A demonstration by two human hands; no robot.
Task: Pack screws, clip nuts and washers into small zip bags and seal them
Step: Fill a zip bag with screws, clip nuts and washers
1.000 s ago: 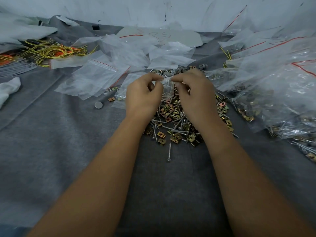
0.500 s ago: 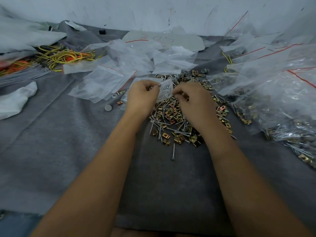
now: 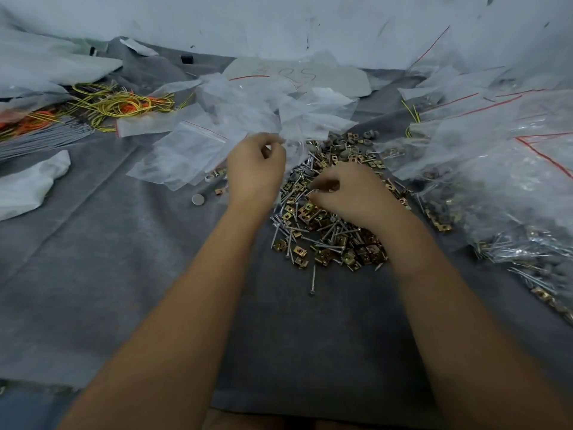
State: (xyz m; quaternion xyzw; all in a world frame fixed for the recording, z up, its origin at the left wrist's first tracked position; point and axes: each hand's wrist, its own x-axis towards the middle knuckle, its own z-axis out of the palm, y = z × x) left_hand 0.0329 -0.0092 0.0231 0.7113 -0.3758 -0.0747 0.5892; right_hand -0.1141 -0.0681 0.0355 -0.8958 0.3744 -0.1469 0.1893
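Note:
A heap of long silver screws and brass clip nuts lies on the grey cloth, with grey washers at its far edge. My left hand pinches a small clear zip bag by its top edge, just above the heap. My right hand is down on the heap, fingers curled over the screws; whether it holds any is hidden. One screw lies apart at the near side.
Empty zip bags spread to the back left. Filled bags pile up on the right. Yellow and orange wire bundles lie far left, beside a white cloth. A loose washer sits left of the heap.
My right hand let go of the small bag and dropped onto the heap. My left hand kept hold of the bag. The view shifted downward a little.

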